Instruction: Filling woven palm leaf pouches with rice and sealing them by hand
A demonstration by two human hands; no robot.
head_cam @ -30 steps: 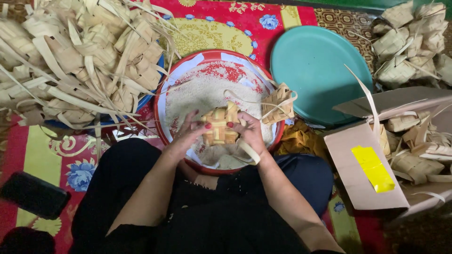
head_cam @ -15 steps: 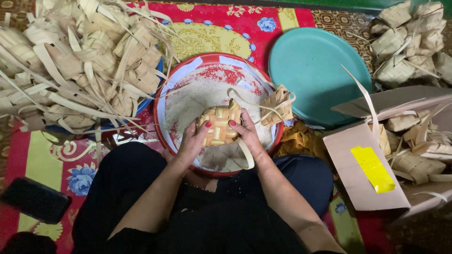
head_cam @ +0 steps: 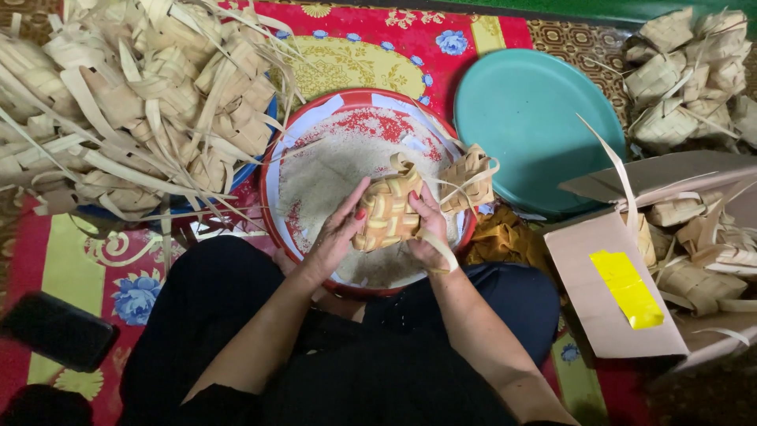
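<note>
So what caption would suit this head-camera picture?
Both hands, left hand and right hand, hold a woven leaf pouch over a rice-filled tray.

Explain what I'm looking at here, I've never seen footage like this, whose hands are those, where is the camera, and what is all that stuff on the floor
There is no machine here. A person wears a camera on the head, so the one view looks straight down at their own lap and arms.

Both hands hold one woven palm-leaf pouch over a round red-rimmed tray spread with rice grains. The left hand cups its left side and the right hand its right side, each with a closed grip. A second pouch lies at the tray's right edge.

On the patterned red mat, to the upper left, sits a big heap of empty woven pouches. Right of the tray is a teal plate. Further right, an open cardboard box with yellow tape holds more pouches, and another pile lies in the top right corner. A dark phone-like object lies at the lower left.
</note>
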